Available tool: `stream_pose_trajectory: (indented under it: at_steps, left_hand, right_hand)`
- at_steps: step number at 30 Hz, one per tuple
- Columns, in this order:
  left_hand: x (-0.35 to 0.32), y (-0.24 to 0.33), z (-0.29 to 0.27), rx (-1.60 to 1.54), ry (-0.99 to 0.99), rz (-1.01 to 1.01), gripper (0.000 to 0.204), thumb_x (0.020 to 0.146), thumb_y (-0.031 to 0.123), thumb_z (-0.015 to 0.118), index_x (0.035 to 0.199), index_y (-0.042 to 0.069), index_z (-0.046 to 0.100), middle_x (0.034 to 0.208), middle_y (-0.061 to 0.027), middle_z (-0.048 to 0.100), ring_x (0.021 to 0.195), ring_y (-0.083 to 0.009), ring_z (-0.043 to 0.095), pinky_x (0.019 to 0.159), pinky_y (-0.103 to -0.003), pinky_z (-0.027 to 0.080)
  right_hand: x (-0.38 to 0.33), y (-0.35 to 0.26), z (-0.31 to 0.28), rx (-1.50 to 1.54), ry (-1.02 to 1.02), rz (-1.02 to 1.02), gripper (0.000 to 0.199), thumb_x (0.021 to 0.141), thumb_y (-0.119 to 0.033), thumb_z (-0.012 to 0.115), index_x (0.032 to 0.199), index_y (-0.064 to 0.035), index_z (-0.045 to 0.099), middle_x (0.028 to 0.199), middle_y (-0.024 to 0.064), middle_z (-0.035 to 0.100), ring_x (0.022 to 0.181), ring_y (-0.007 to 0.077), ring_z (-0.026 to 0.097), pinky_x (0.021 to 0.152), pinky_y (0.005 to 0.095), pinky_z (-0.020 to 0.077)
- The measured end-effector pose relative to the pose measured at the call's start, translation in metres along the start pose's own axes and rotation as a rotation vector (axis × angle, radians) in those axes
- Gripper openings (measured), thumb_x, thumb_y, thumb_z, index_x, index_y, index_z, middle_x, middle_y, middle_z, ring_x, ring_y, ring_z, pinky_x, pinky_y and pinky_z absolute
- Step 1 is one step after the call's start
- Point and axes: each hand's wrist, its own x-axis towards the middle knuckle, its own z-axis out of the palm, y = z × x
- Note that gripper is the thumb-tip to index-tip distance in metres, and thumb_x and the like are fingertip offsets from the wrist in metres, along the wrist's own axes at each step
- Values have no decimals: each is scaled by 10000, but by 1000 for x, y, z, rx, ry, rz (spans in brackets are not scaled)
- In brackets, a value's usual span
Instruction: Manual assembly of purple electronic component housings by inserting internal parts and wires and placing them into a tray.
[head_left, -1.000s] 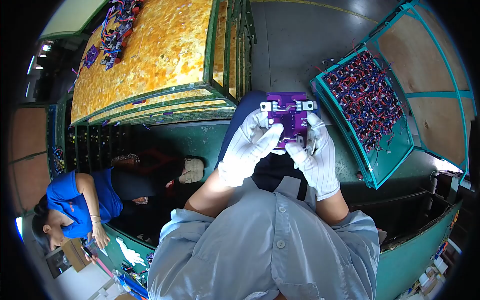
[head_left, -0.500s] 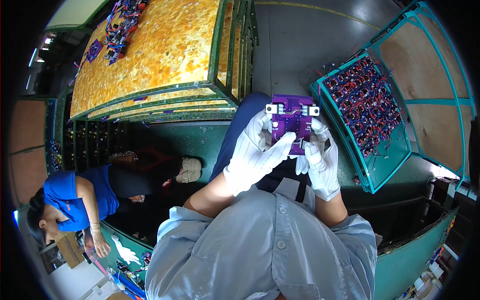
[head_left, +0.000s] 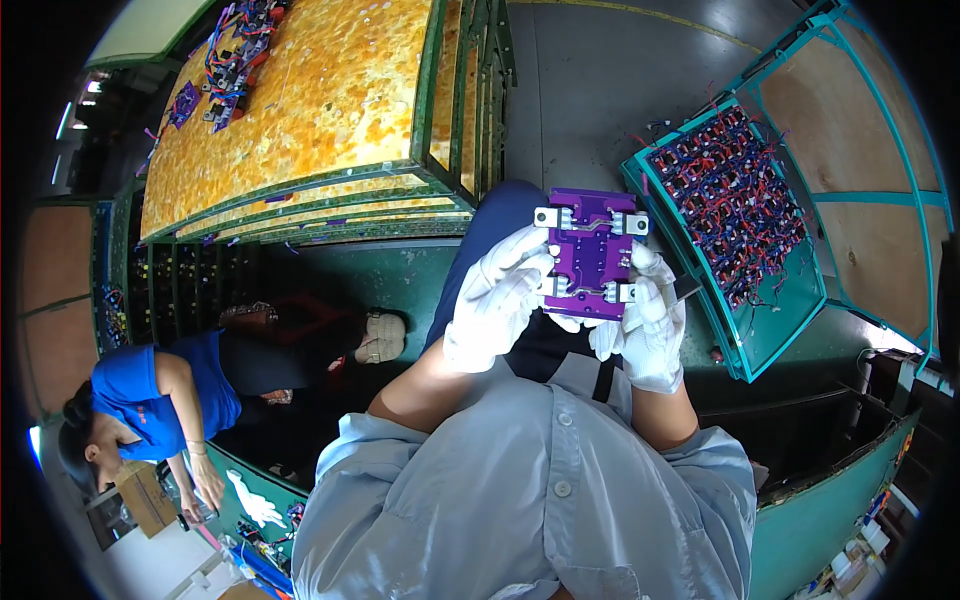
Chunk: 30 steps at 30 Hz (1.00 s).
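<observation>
Between my two white-gloved hands I hold a purple circuit board (head_left: 592, 250) up in front of me. Silvery-white metal-tabbed parts stick out past its left and right edges, near the top and near the bottom. My left hand (head_left: 500, 290) grips the board's left edge with closed fingers. On the opposite side my right hand (head_left: 650, 320) pinches the lower right edge, its thumb and fingers beside a metal tab. The fingertips behind the board are partly hidden.
A teal tray (head_left: 775, 300) of wired boards stands at right beside a wood-panelled teal frame (head_left: 860, 130). At upper left, a green-framed rack (head_left: 330, 90) carries more wired boards (head_left: 235, 70). A person in blue (head_left: 165, 400) works at lower left near a white glove (head_left: 255, 500).
My left thumb has drawn back from the board's lower face to its left edge. More of the board now shows, including the lower metal-tabbed parts.
</observation>
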Motion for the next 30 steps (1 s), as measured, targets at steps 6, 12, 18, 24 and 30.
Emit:
stream_pose_trajectory:
  at_steps: [6, 12, 18, 24, 30]
  left_hand:
    - [10, -25, -2, -760, -185, -39, 529, 773, -16, 512, 1237, -91, 268, 1058, -215, 523, 844, -261, 586, 697, -302, 483]
    - [1, -61, -4, 208, 218, 139, 647, 731, -118, 509, 1288, -63, 184, 997, -226, 542, 775, -264, 589, 669, -304, 482]
    - [4, 12, 14, -771, 87, -143, 415, 922, 236, 241, 1194, -51, 367, 1014, -143, 543, 772, -147, 570, 711, -209, 440]
    - [2, 6, 12, -157, 99, -89, 498, 922, 349, 250, 1189, -53, 370, 1020, -111, 545, 861, -134, 544, 772, -224, 415]
    - [9, 17, 24, -319, 20, -109, 548, 883, 414, 363, 1207, -29, 363, 1066, -97, 514, 919, -161, 518, 781, -294, 445]
  right_hand:
    - [1, 8, 1, 350, -41, -2, 363, 863, -290, 436, 1094, -10, 434, 950, 132, 563, 670, 202, 596, 504, 267, 503]
    - [7, 8, -5, 303, -24, 266, 356, 855, -350, 453, 1077, -73, 471, 1025, 124, 538, 850, 212, 575, 677, 302, 505]
    - [3, 24, -7, 417, -57, -46, 438, 809, -416, 509, 1082, -76, 479, 1058, 127, 525, 844, 217, 577, 649, 321, 515]
    - [3, 20, -16, 388, -156, 24, 450, 822, -444, 464, 1091, -83, 470, 1039, 139, 529, 670, 203, 591, 461, 265, 484]
    - [7, 4, -15, 329, -60, 111, 411, 849, -405, 414, 1047, -48, 461, 812, 124, 581, 479, 157, 552, 348, 222, 420]
